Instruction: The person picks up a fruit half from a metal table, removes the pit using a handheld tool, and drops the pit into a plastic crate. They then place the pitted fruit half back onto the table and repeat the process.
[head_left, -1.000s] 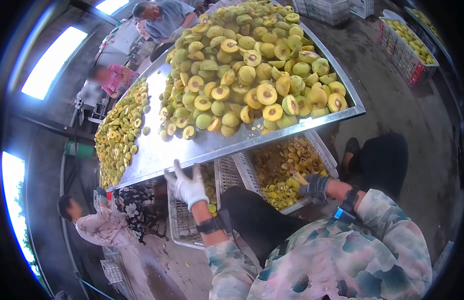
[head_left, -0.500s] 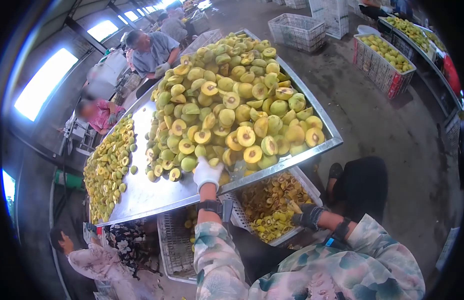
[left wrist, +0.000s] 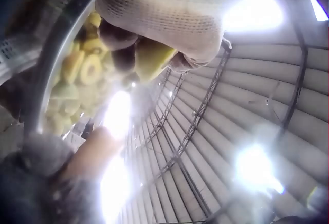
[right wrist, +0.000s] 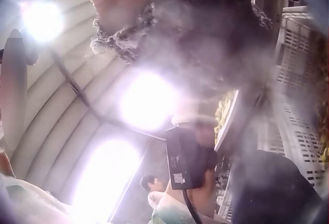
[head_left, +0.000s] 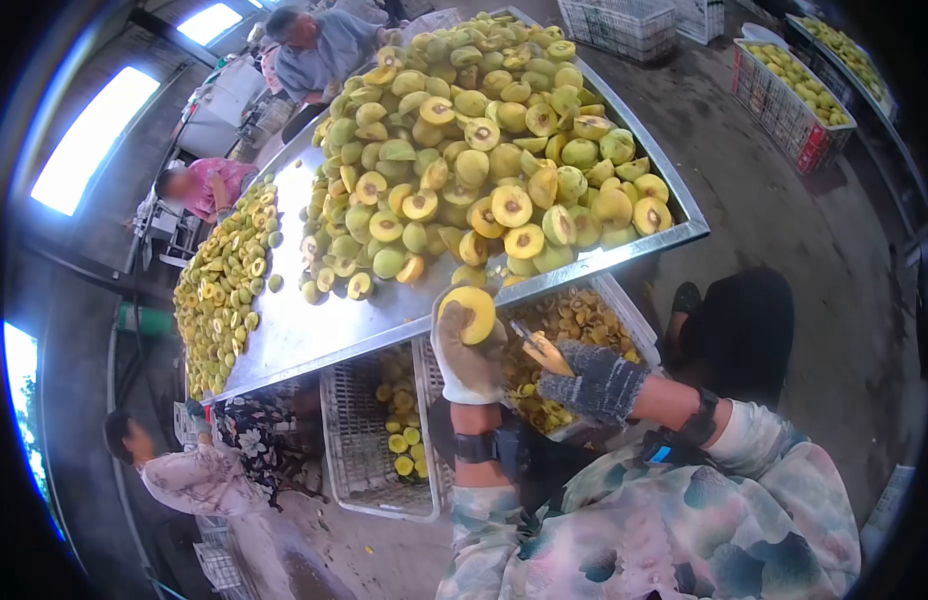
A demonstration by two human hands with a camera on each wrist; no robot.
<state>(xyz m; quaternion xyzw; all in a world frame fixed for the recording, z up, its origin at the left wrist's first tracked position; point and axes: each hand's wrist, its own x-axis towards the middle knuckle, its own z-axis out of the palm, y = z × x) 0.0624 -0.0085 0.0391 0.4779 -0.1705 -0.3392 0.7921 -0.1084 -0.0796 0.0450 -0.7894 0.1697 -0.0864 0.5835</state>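
In the head view my left hand (head_left: 468, 350), in a white glove with a dirty palm, holds a cut yellow fruit half (head_left: 468, 314), its cut face up. The left wrist view shows the same fruit (left wrist: 153, 58) between the gloved fingers. Just right of it, my right hand (head_left: 596, 380) in a grey knit glove grips a tool with a light wooden handle (head_left: 548, 353); its thin metal end points toward the fruit without visibly touching it. Beyond both hands, a heap of fruit halves (head_left: 474, 165) lies on the metal table (head_left: 334, 335).
Below the table edge stand a crate (head_left: 639, 325) of scraps and another crate (head_left: 332, 440) with some fruit. A second fruit pile (head_left: 219, 290) lies at the table's left. Several people work around it. A full crate (head_left: 784, 105) stands back right.
My left hand has come back from the heap toward my right hand, now holding a fruit half. My right hand has risen from over the scraps crate with the tool. The head view has shifted.
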